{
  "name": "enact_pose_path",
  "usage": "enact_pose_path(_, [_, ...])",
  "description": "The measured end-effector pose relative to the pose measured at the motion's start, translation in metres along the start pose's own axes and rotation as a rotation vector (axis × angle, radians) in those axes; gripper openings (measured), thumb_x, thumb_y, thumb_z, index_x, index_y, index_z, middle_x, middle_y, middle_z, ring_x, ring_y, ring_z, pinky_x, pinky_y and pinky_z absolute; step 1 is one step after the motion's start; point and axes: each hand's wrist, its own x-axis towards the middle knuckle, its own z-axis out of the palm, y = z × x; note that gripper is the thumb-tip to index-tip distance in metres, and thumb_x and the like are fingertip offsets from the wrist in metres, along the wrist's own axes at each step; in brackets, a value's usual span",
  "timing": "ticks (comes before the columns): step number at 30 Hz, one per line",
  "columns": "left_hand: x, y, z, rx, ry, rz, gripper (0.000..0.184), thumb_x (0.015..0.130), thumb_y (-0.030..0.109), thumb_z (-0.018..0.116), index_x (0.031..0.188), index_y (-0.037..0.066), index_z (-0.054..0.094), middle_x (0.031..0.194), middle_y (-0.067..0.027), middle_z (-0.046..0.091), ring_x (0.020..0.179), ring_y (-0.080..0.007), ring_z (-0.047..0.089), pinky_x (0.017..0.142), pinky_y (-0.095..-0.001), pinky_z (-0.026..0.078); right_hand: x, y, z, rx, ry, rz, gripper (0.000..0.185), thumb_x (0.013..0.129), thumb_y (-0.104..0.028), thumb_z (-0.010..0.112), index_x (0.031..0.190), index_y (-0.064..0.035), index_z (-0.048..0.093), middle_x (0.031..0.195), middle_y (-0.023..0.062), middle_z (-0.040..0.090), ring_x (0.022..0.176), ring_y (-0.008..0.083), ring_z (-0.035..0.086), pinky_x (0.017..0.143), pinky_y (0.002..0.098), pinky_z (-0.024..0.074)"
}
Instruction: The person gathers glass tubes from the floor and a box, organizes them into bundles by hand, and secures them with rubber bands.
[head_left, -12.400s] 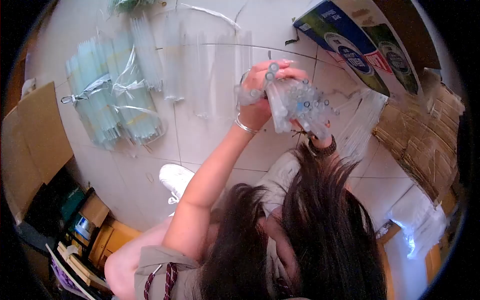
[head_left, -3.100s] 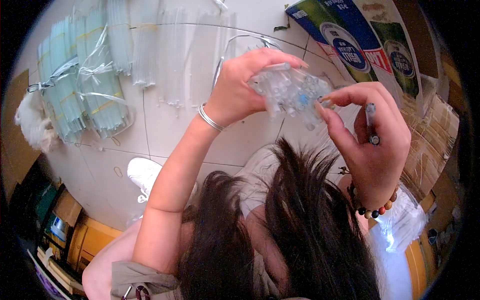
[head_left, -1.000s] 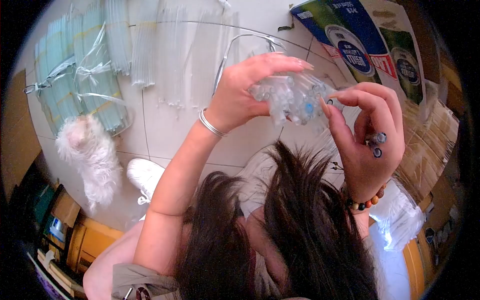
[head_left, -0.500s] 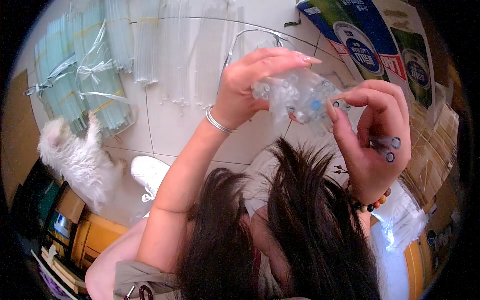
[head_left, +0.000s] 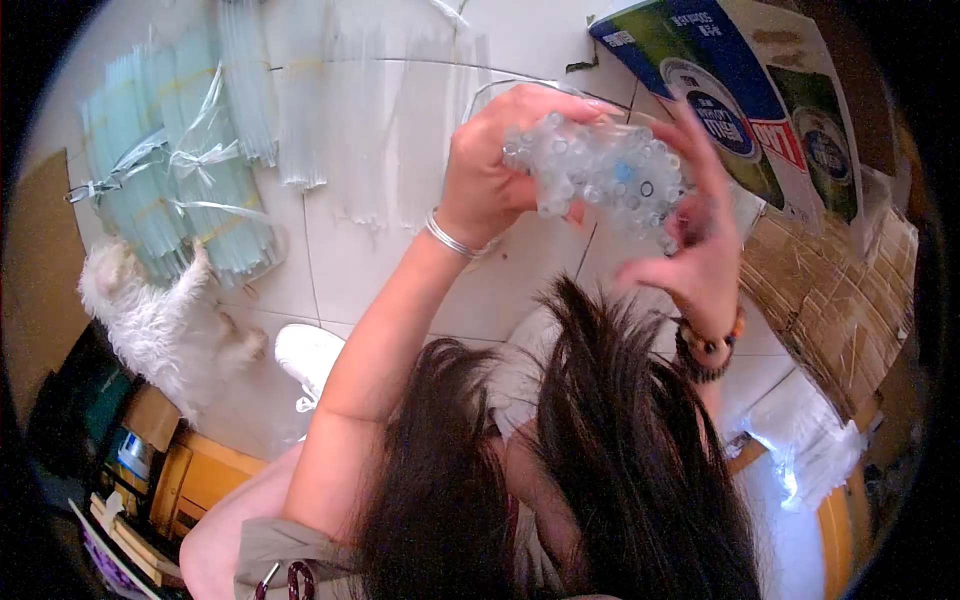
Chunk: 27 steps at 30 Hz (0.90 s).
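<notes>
My left hand, with silver bangles at the wrist, is wrapped round a bundle of clear thin tubes. The tube ends face the camera, and one near the middle looks blue. At the bundle's right side is my right hand, blurred, with its thumb and fingers spread apart. Its palm is close to the tube ends at that side; whether they touch is unclear. Beyond the hands, bundles of pale green tubes tied with white strips lie on the floor, beside rows of clear tubes.
A white fluffy dog lies near the green bundles. My white shoe is on the tiled floor. A printed blue and green box stands at the upper right, above brown cardboard. Clear plastic wrapping lies lower right.
My right hand has come off its pinch at the tube ends, spread its fingers and moved left against the bundle. The two tubes that stuck out of its grip no longer show there.
</notes>
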Motion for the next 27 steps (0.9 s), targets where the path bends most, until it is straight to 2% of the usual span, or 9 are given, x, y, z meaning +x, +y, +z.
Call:
enact_pose_path(3, [-0.004, -0.001, 0.007, 0.111, 0.018, 0.006, 0.066, 0.058, 0.039, 0.091, 0.112, 0.007, 0.070, 0.102, -0.0073, 0.070, 0.097, -0.0235, 0.067, 0.085, -0.0336, 0.054, 0.007, 0.040, 0.028, 0.116, -0.063, -0.089, 0.086, 0.067, -0.023, 0.088, 0.143, -0.0075, 0.051, 0.139, 0.0068, 0.058, 0.102, 0.0141, 0.063, 0.087, 0.0275, 0.0501])
enact_pose_path(6, [-0.006, 0.005, 0.014, 0.236, 0.082, 0.063, 0.064, 0.059, 0.048, 0.089, 0.108, 0.010, 0.070, 0.104, -0.0093, 0.064, 0.094, -0.0229, 0.065, 0.079, -0.0320, 0.055, 0.010, 0.046, 0.033, 0.273, -0.159, 0.022, 0.058, 0.082, -0.010, 0.073, 0.137, -0.0071, 0.057, 0.136, 0.0079, 0.061, 0.119, 0.0186, 0.059, 0.101, 0.0335, 0.0465])
enact_pose_path(8, [-0.008, 0.019, 0.016, 0.238, 0.155, 0.040, 0.058, 0.065, 0.047, 0.087, 0.106, 0.010, 0.070, 0.105, -0.0104, 0.061, 0.093, -0.0230, 0.064, 0.078, -0.0316, 0.055, 0.012, 0.039, 0.031, 0.473, -0.235, 0.268, 0.046, 0.087, -0.005, 0.064, 0.133, -0.0068, 0.060, 0.134, 0.0084, 0.063, 0.119, 0.0185, 0.059, 0.101, 0.0336, 0.0463])
enact_pose_path(9, [-0.010, 0.022, 0.018, 0.248, 0.178, 0.057, 0.045, 0.073, 0.041, 0.083, 0.104, 0.010, 0.070, 0.107, -0.0109, 0.058, 0.094, -0.0235, 0.062, 0.077, -0.0317, 0.055, 0.012, 0.040, 0.035, 0.522, -0.232, 0.236, 0.047, 0.086, -0.005, 0.065, 0.133, -0.0066, 0.060, 0.133, 0.0088, 0.063, 0.119, 0.0190, 0.059, 0.101, 0.0336, 0.0461])
enact_pose_path(12, [-0.011, 0.012, 0.017, 0.215, 0.179, 0.238, 0.037, 0.078, 0.036, 0.080, 0.103, 0.010, 0.070, 0.108, -0.0115, 0.058, 0.095, -0.0237, 0.062, 0.075, -0.0302, 0.054, 0.008, 0.048, 0.045, 0.531, -0.218, 0.074, 0.049, 0.084, -0.005, 0.069, 0.132, -0.0062, 0.060, 0.132, 0.0099, 0.063, 0.119, 0.0204, 0.059, 0.101, 0.0336, 0.0459])
enact_pose_path(14, [-0.011, 0.009, 0.017, 0.181, 0.155, 0.277, 0.041, 0.080, 0.038, 0.078, 0.107, 0.008, 0.067, 0.107, -0.0121, 0.065, 0.096, -0.0263, 0.065, 0.082, -0.0345, 0.053, 0.006, 0.054, 0.047, 0.359, -0.191, -0.128, 0.051, 0.082, -0.006, 0.071, 0.132, -0.0057, 0.060, 0.131, 0.0104, 0.064, 0.119, 0.0213, 0.060, 0.101, 0.0334, 0.0463])
enact_pose_path(19, [-0.015, 0.006, 0.009, 0.209, 0.073, 0.281, 0.062, 0.074, 0.053, 0.079, 0.112, 0.006, 0.065, 0.102, -0.0112, 0.073, 0.094, -0.0290, 0.069, 0.092, -0.0400, 0.050, 0.001, 0.036, 0.043, 0.454, -0.202, 0.263, 0.058, 0.077, -0.011, 0.077, 0.132, -0.0048, 0.059, 0.131, 0.0099, 0.064, 0.120, 0.0228, 0.060, 0.102, 0.0351, 0.0462])
enact_pose_path(23, [-0.011, 0.008, 0.008, 0.134, 0.071, 0.293, 0.077, 0.066, 0.063, 0.081, 0.113, 0.003, 0.064, 0.102, -0.0126, 0.073, 0.093, -0.0285, 0.070, 0.091, -0.0404, 0.052, -0.004, 0.034, 0.040, 0.502, -0.173, 0.318, 0.058, 0.076, -0.011, 0.078, 0.131, -0.0047, 0.060, 0.129, 0.0102, 0.064, 0.118, 0.0216, 0.060, 0.100, 0.0333, 0.0459])
enact_pose_path(27, [-0.010, 0.007, 0.011, 0.033, 0.086, 0.332, 0.079, 0.065, 0.062, 0.081, 0.113, 0.000, 0.064, 0.102, -0.0139, 0.072, 0.093, -0.0269, 0.069, 0.086, -0.0402, 0.055, 0.000, 0.030, 0.038, 0.503, -0.205, 0.297, 0.059, 0.074, -0.011, 0.079, 0.129, -0.0046, 0.060, 0.128, 0.0097, 0.064, 0.118, 0.0213, 0.060, 0.100, 0.0334, 0.0460])
